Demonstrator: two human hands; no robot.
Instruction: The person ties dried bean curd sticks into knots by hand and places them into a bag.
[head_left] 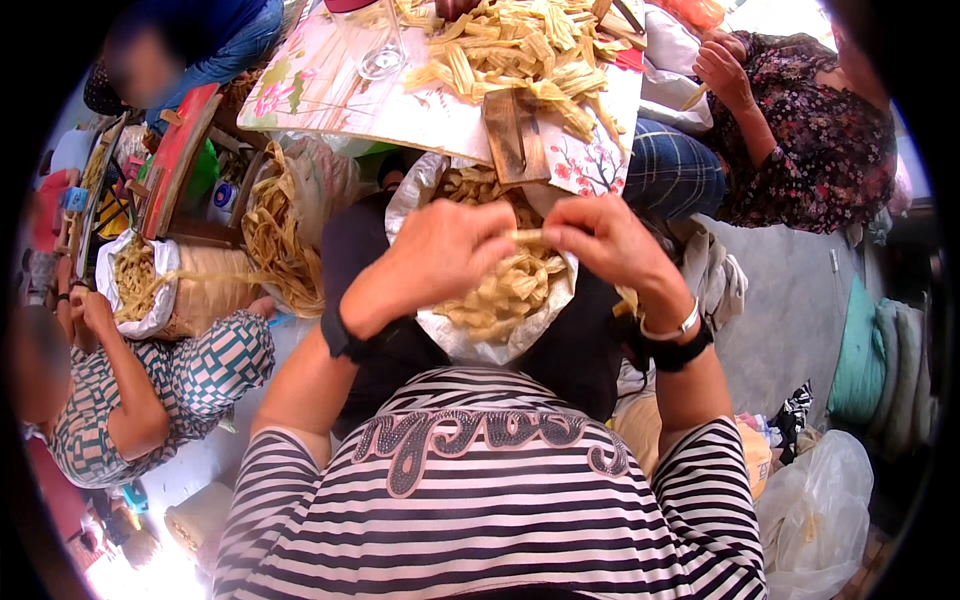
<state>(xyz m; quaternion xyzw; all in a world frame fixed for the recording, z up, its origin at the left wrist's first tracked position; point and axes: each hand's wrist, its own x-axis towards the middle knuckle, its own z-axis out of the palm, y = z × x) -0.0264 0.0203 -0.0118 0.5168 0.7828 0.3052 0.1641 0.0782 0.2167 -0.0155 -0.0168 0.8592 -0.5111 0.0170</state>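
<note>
Pinching a short yellowish strip (529, 237) between our two hands, we hold it over the open mouth of a white sack (470, 350), just off the tabletop (330, 108) at its near edge. Our left hand (437, 255) is curled nearly closed, its fingertips on one end of the strip; our right hand (608, 238) has thumb and forefinger closed on the other end.

To handle it well, we judge, both pinches should sit close together and press lightly, since the strip looks dry and could split — and our wrists should hang above the sack, so a dropped bit lands among the curled pieces (512, 300) inside. The wooden block (515, 137) on the tabletop's near edge, left of the near right corner, leaves little room for our knuckles, so small movements seem wiser.

Our fingers cover both ends of the strip; we cannot tell its full length, or whether it is folded. The left hand is slightly blurred, our hands hide part of the sack's mouth, and the heap of strips (530, 45) toward the tabletop's far edge is cut off above.
</note>
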